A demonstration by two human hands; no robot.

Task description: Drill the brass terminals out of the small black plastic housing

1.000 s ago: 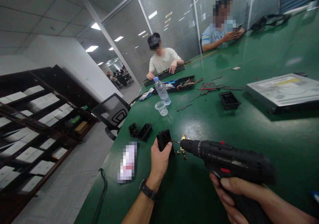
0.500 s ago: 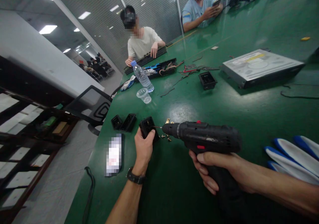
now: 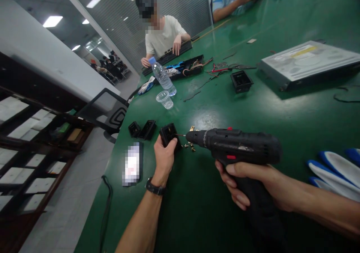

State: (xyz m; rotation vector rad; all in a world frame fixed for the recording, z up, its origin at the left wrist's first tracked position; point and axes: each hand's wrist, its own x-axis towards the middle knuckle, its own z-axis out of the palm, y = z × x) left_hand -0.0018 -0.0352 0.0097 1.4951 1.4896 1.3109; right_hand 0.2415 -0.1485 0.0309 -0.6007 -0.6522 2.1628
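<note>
My left hand (image 3: 165, 153) grips a small black plastic box (image 3: 168, 132), its thumb along the near rim and its open side turned up toward me. My right hand (image 3: 247, 181) is wrapped round the handle of a black cordless drill (image 3: 242, 144) with red buttons. The drill's thin bit points left, and its tip reaches the box; whether it sits in a screw I cannot tell. Several small brass screws and metal pieces (image 3: 192, 147) lie under the chuck. Two more black boxes (image 3: 146, 130) stand left of my left hand.
A phone (image 3: 132, 164) lies at left, a strap (image 3: 105, 211) near the table edge. Beyond are a plastic cup (image 3: 164, 100), a water bottle (image 3: 163, 77), another black box (image 3: 242, 82) and a flat metal unit (image 3: 312, 63). White-blue gloves (image 3: 334, 172) lie right. Two people sit opposite.
The view has shifted, so table things appear slightly higher and to the right. Both hands keep their grips, and the bit stays at the box.
</note>
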